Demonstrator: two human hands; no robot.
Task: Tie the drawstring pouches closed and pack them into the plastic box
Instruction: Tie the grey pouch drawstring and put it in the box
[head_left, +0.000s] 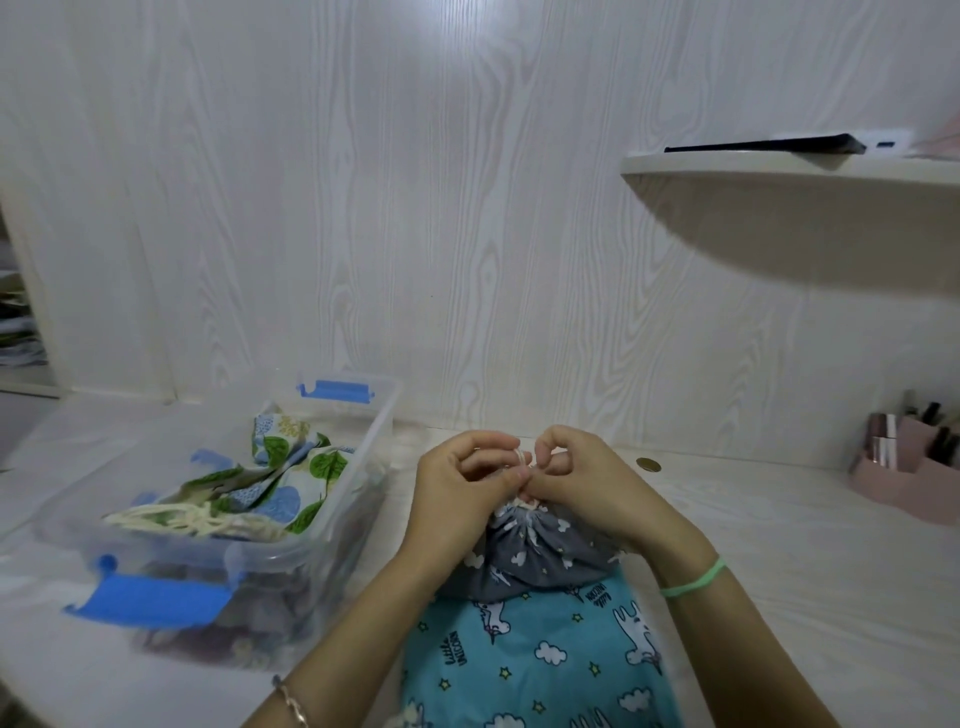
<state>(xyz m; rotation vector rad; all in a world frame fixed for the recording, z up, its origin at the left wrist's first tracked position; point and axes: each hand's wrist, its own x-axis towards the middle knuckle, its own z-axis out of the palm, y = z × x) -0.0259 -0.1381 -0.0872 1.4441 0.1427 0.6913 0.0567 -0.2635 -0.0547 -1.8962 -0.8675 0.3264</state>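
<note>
Low in the centre of the frame, pinching a white drawstring (521, 470) with the left hand (462, 486) and the right hand (584, 483) together: fingers of both curled in, fingertips meeting just above the gathered mouth of a grey pouch (535, 558) with white clouds. Seemingly looped over one left fingertip, that cord, though too blurred to follow between the fingers. Directly below the grey pouch and partly under it, at the bottom edge, a teal pouch (545, 657) with unicorns, stars and clouds, lying flat on the pale wood-grain table (779, 551). Around the right wrist a thin green band (693, 577); around the left, at the bottom edge, a fine bracelet (292, 702). Left of the hands, well apart from them, the clear plastic box (371, 457), open, with a blue latch (150, 597) on its near end and another at the far end — inside, a leaf-print pouch (291, 462) on top and a tangle of cream cords (182, 517) toward the near end. Just right of the right hand, a small brass-coloured disc (648, 464) on the table. At the right edge, a pink organiser (904, 486) holding slim tubes. Upper right, a white shelf (779, 167) with a flat dark object (763, 145) on it.
</note>
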